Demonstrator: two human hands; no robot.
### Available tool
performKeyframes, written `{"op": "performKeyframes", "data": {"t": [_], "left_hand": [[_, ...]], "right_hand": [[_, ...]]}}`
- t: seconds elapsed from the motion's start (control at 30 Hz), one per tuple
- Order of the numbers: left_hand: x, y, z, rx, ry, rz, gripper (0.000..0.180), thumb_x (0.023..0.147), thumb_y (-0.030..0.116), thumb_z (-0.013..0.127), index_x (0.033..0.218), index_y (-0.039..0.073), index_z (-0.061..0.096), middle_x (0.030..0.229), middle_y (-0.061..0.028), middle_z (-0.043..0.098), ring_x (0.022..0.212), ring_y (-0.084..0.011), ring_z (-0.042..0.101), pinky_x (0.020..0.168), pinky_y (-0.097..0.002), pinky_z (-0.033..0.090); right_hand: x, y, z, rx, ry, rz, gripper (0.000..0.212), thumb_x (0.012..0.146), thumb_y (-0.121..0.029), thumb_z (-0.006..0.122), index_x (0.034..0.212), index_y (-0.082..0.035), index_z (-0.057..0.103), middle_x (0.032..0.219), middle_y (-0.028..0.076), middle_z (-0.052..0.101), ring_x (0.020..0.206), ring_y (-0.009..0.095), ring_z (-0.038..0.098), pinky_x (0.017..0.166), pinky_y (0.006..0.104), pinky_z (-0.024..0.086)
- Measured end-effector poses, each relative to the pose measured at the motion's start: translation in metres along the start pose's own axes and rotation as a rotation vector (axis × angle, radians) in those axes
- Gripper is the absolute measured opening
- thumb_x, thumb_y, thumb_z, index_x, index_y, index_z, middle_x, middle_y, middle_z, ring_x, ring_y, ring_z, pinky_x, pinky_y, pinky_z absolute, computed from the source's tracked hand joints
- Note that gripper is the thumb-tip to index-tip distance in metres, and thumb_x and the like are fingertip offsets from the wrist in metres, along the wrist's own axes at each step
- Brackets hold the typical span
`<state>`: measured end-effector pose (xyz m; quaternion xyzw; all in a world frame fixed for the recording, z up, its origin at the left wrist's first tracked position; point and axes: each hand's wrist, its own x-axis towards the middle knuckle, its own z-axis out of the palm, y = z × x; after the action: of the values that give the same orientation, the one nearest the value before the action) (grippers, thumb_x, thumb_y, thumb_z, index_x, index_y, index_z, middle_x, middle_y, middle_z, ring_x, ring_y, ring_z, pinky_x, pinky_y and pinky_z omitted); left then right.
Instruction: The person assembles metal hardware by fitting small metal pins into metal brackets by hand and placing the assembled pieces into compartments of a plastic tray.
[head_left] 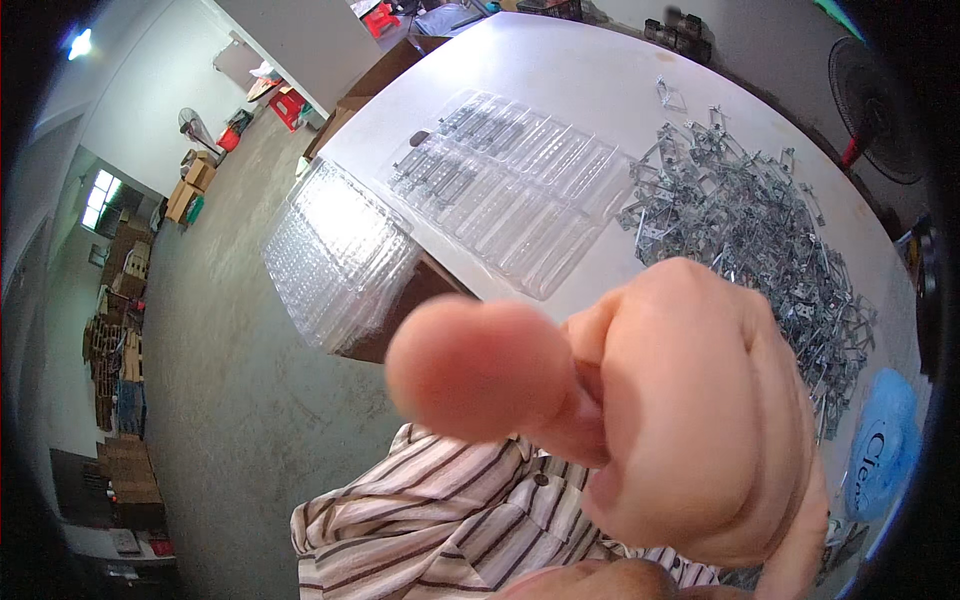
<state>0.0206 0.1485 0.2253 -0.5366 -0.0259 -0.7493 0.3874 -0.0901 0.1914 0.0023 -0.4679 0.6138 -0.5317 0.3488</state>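
Large and close in view is my right hand [690, 420], its fingers curled into a fist and one blurred digit stretched out to the left. I see nothing held in it; it is raised above the table's near edge. My left hand is not in view, though a striped sleeve [400, 500] shows at the lower left. Behind the fist, a heap of small silvery metal brackets [740, 210] covers the table's right side. Clear plastic blister trays [530, 210] with long slots lie left of the heap, and metal parts fill some slots at their far left.
A stack of clear trays [340, 250] rests on a cardboard box [425, 290] at the table's left edge. A blue plastic packet [882, 445] lies at the right, and a black fan [875, 110] stands beyond. Cartons [190, 190] line the far left floor.
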Motion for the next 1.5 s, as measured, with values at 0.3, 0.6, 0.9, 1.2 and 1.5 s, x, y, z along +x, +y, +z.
{"op": "performKeyframes", "data": {"t": [0.3, 0.6, 0.9, 1.2, 1.5], "left_hand": [[0.014, 0.015, -0.013, -0.023, -0.105, -0.096, 0.074, 0.093, 0.075, 0.050, 0.063, 0.007, 0.053, 0.053, -0.0012, 0.045, 0.040, -0.0171, 0.042, 0.043, -0.0308, 0.046], [0.018, 0.007, -0.002, 0.072, -0.209, -0.043, 0.069, 0.097, 0.066, 0.053, 0.062, 0.007, 0.052, 0.054, -0.0020, 0.045, 0.041, -0.0170, 0.043, 0.045, -0.0319, 0.046], [0.016, 0.011, -0.004, 0.207, -0.249, -0.008, 0.067, 0.101, 0.062, 0.046, 0.064, 0.007, 0.052, 0.054, -0.0027, 0.046, 0.043, -0.0175, 0.045, 0.050, -0.0361, 0.049], [0.008, 0.017, -0.011, 0.361, -0.258, 0.040, 0.066, 0.105, 0.057, 0.038, 0.065, 0.007, 0.052, 0.055, -0.0034, 0.048, 0.045, -0.0180, 0.048, 0.056, -0.0408, 0.053], [-0.006, 0.089, -0.069, 0.433, 0.542, -0.268, 0.062, 0.108, 0.046, 0.032, 0.061, 0.008, 0.048, 0.052, -0.0049, 0.042, 0.047, -0.0193, 0.043, 0.105, -0.0460, 0.047]], "right_hand": [[0.002, -0.009, 0.005, 0.029, -0.006, 0.001, 0.014, 0.102, -0.017, 0.062, 0.097, -0.004, 0.060, 0.071, -0.006, 0.051, 0.064, 0.002, 0.043, 0.055, 0.0234, 0.038], [0.005, -0.013, 0.012, 0.152, -0.006, 0.034, 0.013, 0.102, -0.016, 0.062, 0.096, -0.005, 0.060, 0.073, -0.007, 0.051, 0.065, 0.001, 0.044, 0.056, 0.0225, 0.037], [0.007, -0.007, 0.013, 0.034, -0.021, 0.011, 0.014, 0.102, -0.017, 0.063, 0.095, -0.006, 0.059, 0.070, -0.006, 0.051, 0.062, 0.003, 0.047, 0.056, 0.0234, 0.039], [0.007, 0.001, 0.010, 0.087, -0.039, 0.030, 0.014, 0.103, -0.018, 0.060, 0.098, -0.005, 0.061, 0.069, -0.002, 0.057, 0.059, 0.005, 0.054, 0.053, 0.0231, 0.046], [0.005, 0.007, 0.011, 0.086, -0.029, 0.010, 0.014, 0.103, -0.016, 0.059, 0.097, -0.004, 0.061, 0.067, 0.000, 0.058, 0.058, 0.008, 0.055, 0.054, 0.0251, 0.046]]}}
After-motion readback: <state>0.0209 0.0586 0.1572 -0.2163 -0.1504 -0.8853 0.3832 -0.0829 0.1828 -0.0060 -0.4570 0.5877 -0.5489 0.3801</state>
